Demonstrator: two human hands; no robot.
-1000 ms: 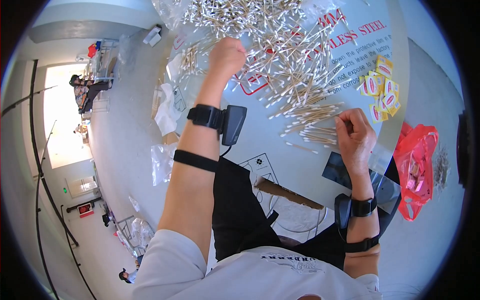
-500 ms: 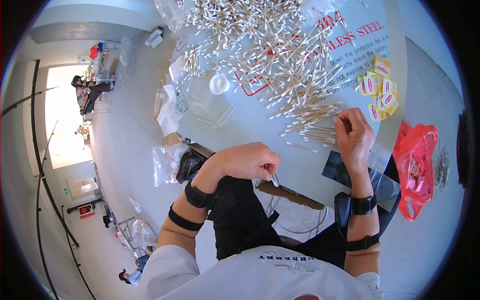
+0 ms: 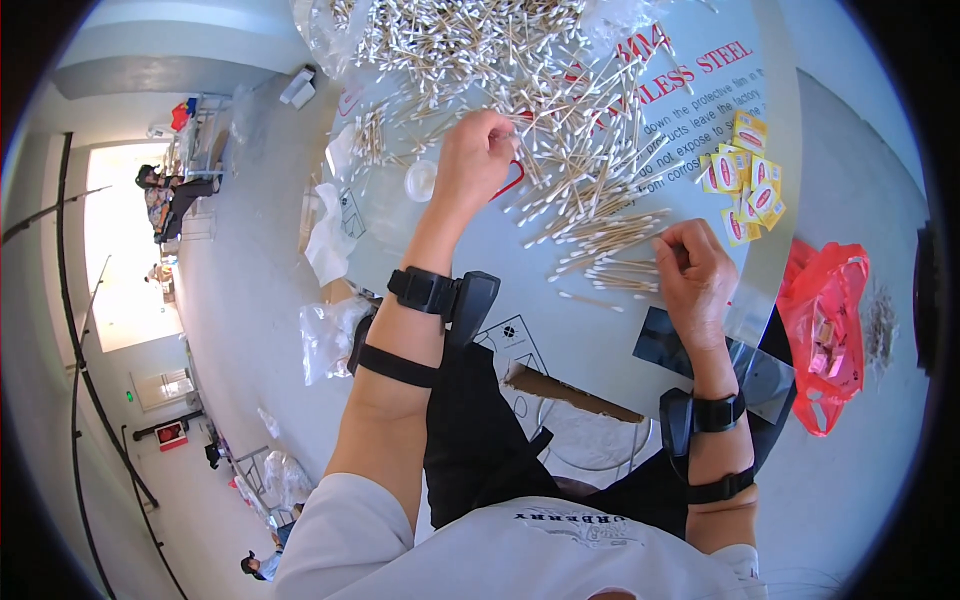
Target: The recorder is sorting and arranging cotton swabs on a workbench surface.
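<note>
A large heap of cotton swabs (image 3: 460,50) covers the far part of a table (image 3: 560,345) with printed film on it. At the heap's near left edge is my left hand (image 3: 473,165), its fingers drawn together among the swabs; what they pinch is hidden. My right hand (image 3: 697,280) rests lower right with curled fingers, thumb and forefinger beside the ends of a looser row of swabs (image 3: 615,240). I cannot make out anything inside it. One single swab (image 3: 590,301) lies nearer me, left of that hand.
Small yellow packets (image 3: 745,185) lie to the right. A red plastic bag (image 3: 825,330) with pink items hangs past the table's right edge. A round white tub (image 3: 421,181) and crumpled white tissue (image 3: 325,240) are at the left. People sit far off at left.
My left hand has moved from the near table edge, where it held a swab, up and away to the heap. My right hand has stayed almost in place. The view has shifted slightly.
</note>
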